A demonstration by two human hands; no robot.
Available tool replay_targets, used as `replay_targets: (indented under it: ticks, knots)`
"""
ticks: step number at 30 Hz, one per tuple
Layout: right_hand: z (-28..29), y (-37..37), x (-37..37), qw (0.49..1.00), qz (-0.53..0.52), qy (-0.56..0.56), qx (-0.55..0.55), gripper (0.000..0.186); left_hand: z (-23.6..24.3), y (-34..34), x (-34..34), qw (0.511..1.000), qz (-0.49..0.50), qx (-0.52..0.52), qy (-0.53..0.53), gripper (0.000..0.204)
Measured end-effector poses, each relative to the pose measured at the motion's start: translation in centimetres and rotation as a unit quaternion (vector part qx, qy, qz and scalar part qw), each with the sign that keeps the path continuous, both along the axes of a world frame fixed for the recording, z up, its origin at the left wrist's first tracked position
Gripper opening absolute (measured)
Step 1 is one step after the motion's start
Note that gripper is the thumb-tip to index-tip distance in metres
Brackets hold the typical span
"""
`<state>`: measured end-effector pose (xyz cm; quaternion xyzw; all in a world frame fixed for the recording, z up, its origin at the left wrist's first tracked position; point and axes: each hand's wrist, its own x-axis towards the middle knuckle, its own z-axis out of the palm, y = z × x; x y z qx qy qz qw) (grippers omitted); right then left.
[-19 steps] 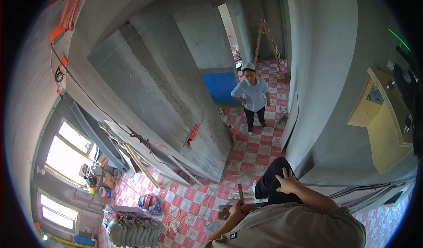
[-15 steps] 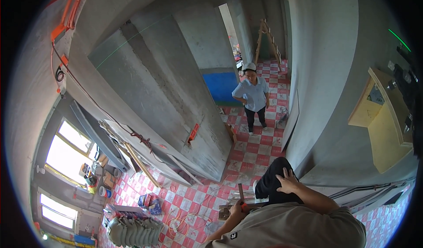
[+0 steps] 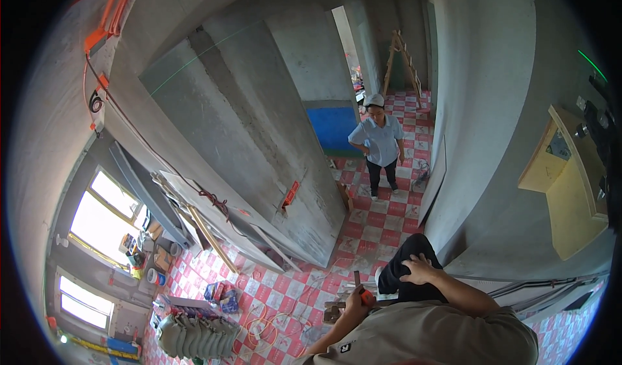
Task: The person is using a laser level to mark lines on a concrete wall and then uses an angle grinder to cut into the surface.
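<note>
My left hand (image 3: 355, 303) is closed round an orange tool (image 3: 367, 297), probably a tape measure, beside an upright dark narrow bar (image 3: 356, 278) and a short wooden piece (image 3: 333, 312) at the bottom centre. Which of these parts my fingers grip is partly hidden. My right hand (image 3: 422, 269) lies on my dark-trousered knee (image 3: 404, 284), its fingers spread and holding nothing.
A co-worker (image 3: 381, 141) stands facing me in the corridor, before a wooden stepladder (image 3: 395, 64). Checked floor covering (image 3: 382, 235) runs below, with cables (image 3: 259, 326), stacked sacks (image 3: 194, 336) and buckets (image 3: 157, 279). Leaning boards (image 3: 207, 235) line the left; a yellow wooden box (image 3: 564, 216) is at right.
The whole view has shifted slightly, with the corridor and co-worker a little farther right. My left hand is slightly higher and more of the orange tool shows. My right hand stays on my knee.
</note>
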<state>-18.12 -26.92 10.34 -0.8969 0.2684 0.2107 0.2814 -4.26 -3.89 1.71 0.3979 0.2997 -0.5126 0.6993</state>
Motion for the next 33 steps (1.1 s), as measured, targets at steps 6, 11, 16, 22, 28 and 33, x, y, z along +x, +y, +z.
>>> replay_targets:
  ticks: [6,11,16,22,28,33]
  knots:
    - [0.1,1.6,1.3,0.976,0.034,-0.143,0.161,0.074,-1.3,-1.0,0.1,0.999,0.010,-0.040,-0.009,0.016]
    - [-2.1,2.4,2.6,0.963,0.047,-0.186,0.188,0.076,-0.6,-1.4,0.1,0.994,-0.044,-0.090,-0.046,0.018]
    - [-1.1,3.1,3.8,0.952,0.072,-0.181,0.234,0.074,1.7,-2.5,-0.6,0.994,-0.008,-0.106,-0.020,0.020]
    - [0.7,4.2,4.4,0.939,0.080,-0.179,0.284,0.069,2.9,-2.2,-1.2,0.945,-0.146,-0.127,-0.263,0.023]
    - [2.7,5.0,4.3,0.932,0.116,-0.191,0.286,0.067,5.4,-2.4,-1.2,0.928,-0.181,-0.159,-0.286,0.028]
    - [3.1,5.3,4.8,0.926,0.120,-0.163,0.318,0.066,2.1,-2.2,-0.6,0.970,-0.085,-0.226,-0.021,0.024]
